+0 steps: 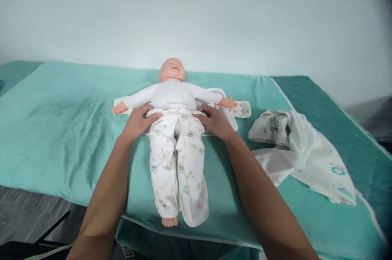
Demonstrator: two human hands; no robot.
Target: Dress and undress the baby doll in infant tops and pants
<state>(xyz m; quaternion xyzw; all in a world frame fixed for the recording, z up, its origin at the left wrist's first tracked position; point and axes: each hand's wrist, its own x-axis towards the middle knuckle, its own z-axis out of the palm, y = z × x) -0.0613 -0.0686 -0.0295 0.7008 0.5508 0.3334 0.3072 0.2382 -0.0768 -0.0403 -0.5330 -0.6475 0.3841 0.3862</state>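
Note:
A baby doll (173,93) lies on its back with its head toward the wall and its arms spread wide. It has a white long-sleeved top on its body and white patterned trousers (190,150) on its legs. At the waistband, my left hand (140,121) grips the left side, thumb on top. My right hand (214,120) grips the right side of the same waistband. The toes of one foot (169,221) stick out of the left trouser leg; the other foot is hidden. Under the doll's back and arms lies a white patterned garment (244,109).
Crumpled white patterned clothes (306,150) lie on the right of the bed. A light green cover (76,129) with wrinkles spreads over a darker green one (324,101). Behind stands a pale wall (196,15). Grey floor (36,211) shows at lower left.

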